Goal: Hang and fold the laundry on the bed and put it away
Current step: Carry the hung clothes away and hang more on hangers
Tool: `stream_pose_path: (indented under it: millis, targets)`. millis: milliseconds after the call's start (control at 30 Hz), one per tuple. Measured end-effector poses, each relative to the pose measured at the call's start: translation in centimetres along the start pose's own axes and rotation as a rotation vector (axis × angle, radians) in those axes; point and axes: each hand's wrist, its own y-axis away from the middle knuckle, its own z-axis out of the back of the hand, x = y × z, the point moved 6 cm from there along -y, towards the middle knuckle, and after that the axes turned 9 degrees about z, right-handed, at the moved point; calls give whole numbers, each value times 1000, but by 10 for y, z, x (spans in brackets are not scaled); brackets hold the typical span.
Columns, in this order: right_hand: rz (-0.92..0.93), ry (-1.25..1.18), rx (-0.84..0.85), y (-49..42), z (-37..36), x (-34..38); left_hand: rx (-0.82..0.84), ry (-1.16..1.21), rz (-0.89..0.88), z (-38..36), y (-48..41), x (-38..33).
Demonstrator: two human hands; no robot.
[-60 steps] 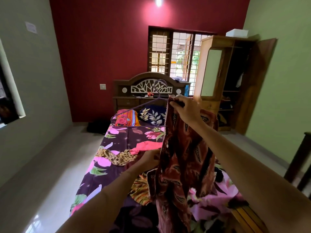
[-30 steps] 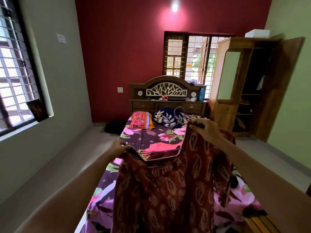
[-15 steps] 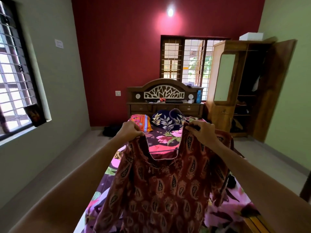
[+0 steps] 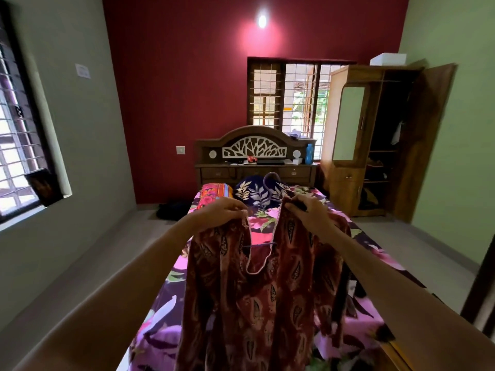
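I hold a maroon patterned kurta [image 4: 257,295] up in front of me over the bed [image 4: 171,311]. My left hand [image 4: 222,211] grips its left shoulder and my right hand [image 4: 308,214] grips its right shoulder. A thin purple hanger [image 4: 270,180] sits inside the garment: its hook rises above the neckline by my right hand and its bar shows through the neck opening. The garment hangs down and hides the middle of the bed.
The bed has a floral purple sheet, an orange pillow [image 4: 214,192] and a navy leaf pillow [image 4: 254,192] at the headboard [image 4: 254,145]. An open wooden wardrobe [image 4: 380,140] stands at the back right. Grey floor runs along both sides. Dark clothes [image 4: 172,210] lie on the floor.
My left hand rose from the bed to the kurta's left shoulder and spread the garment open. The hanger went inside the neckline. The view tilted up.
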Motion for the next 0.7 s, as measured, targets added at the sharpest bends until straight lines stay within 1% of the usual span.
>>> stream_pose_path:
  millis: [67, 133, 167, 267, 333, 400, 433, 467, 500, 600, 700]
  targets:
    - [34, 45, 57, -1, -7, 4, -42, -33, -10, -5, -1, -3]
    - [65, 125, 78, -3, -11, 9, -62, -8, 46, -12, -5, -2]
    - [63, 154, 65, -4, -12, 12, -97, 3, 88, -14, -7, 1]
    - [-19, 144, 23, -7, -17, 16, -260, 58, 213, -17, -17, 18]
    - [-70, 87, 68, -7, -27, 18, -313, 265, 322, -25, -22, 30]
    - [-68, 16, 146, -4, -40, 23, -300, 590, 385, -37, -27, 36]
    - [-61, -1, 183, 0, -45, 27, -289, 728, 401, -43, -31, 36]
    - [-52, -17, 215, 4, -49, 32, -287, 819, 418, -46, -32, 34]
    - [-41, -43, 232, 7, -52, 37, -288, 861, 443, -49, -34, 32]
    - [-13, -121, 248, 12, -57, 43, -278, 884, 483, -54, -39, 26]
    - [61, -108, 248, 20, -54, 43, -239, 941, 492, -59, -45, 23]
